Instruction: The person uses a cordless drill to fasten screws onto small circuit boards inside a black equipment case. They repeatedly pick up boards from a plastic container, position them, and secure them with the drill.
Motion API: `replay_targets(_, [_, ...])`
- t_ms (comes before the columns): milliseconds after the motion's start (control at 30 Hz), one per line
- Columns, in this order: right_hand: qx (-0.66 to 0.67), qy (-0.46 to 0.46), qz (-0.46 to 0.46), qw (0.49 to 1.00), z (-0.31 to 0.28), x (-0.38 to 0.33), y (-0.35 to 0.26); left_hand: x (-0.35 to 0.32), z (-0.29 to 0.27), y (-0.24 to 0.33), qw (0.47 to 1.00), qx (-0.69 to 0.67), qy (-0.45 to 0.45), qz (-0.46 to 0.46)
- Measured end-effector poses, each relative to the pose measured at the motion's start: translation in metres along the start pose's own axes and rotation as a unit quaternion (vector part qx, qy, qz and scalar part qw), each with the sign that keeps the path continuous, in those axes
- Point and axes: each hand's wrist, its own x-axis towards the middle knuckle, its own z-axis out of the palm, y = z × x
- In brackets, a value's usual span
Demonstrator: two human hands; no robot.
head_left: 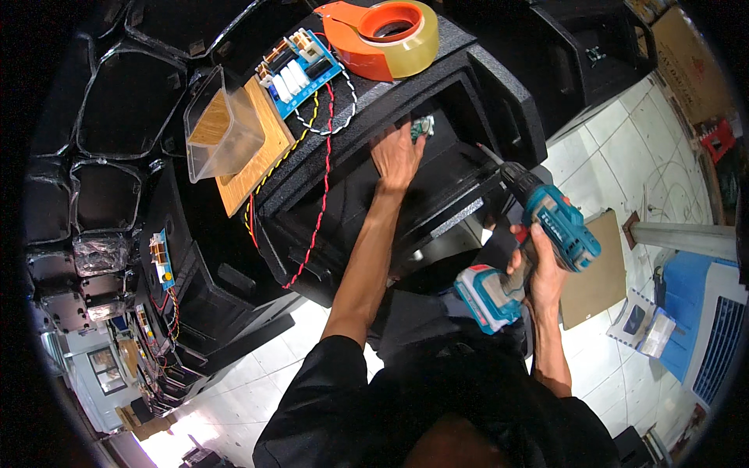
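My left hand [398, 156] reaches into an open black speaker cabinet [312, 210]. Its thumb and index finger are apart beside a small heap of silvery-green screws [424, 126]; the other fingers lie in shadow. A teal and black cordless drill [558, 222] is gripped in my right hand [546, 269], its bit pointing up and left toward the cabinet's right rim. On the cabinet's top rests a blue crossover circuit board [296, 74], with red, yellow-black and white-black twisted wires hanging from it.
An orange tape dispenser [355, 39], a clear plastic bin [222, 129] and a wooden board [257, 148] sit on the cabinet top. More black cabinets [101, 117] line the left. Cardboard [597, 273] lies on the tiled floor, near a blue-white air cooler [702, 327].
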Motion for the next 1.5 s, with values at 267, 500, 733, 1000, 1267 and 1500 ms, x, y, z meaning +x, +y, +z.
replay_targets(267, [0.016, 0.020, 0.005, 1.000, -0.051, -0.016, 0.003, -0.010, -0.050, 0.035, 0.982, -0.071, -0.172, 0.018])
replay_targets(500, [0.065, -0.017, 0.036, 0.997, -0.067, -0.021, 0.009, -0.016, -0.073, 0.041, 0.631, -0.640, -0.148, -0.413])
replay_targets(733, [0.108, -0.122, 0.087, 0.983, -0.068, -0.034, 0.013, -0.029, -0.093, 0.059, 0.305, -0.808, -0.114, -0.491])
replay_targets(1000, [0.102, -0.186, 0.079, 0.974, -0.067, -0.041, 0.019, -0.032, -0.112, 0.067, 0.340, -0.800, -0.034, -0.494])
replay_targets(1267, [0.105, -0.160, 0.095, 0.977, -0.059, -0.045, 0.015, -0.035, -0.119, 0.072, 0.313, -0.824, -0.054, -0.470])
replay_targets(1500, [0.136, -0.147, 0.085, 0.976, -0.053, -0.042, 0.012, -0.036, -0.122, 0.074, 0.384, -0.802, -0.067, -0.453])
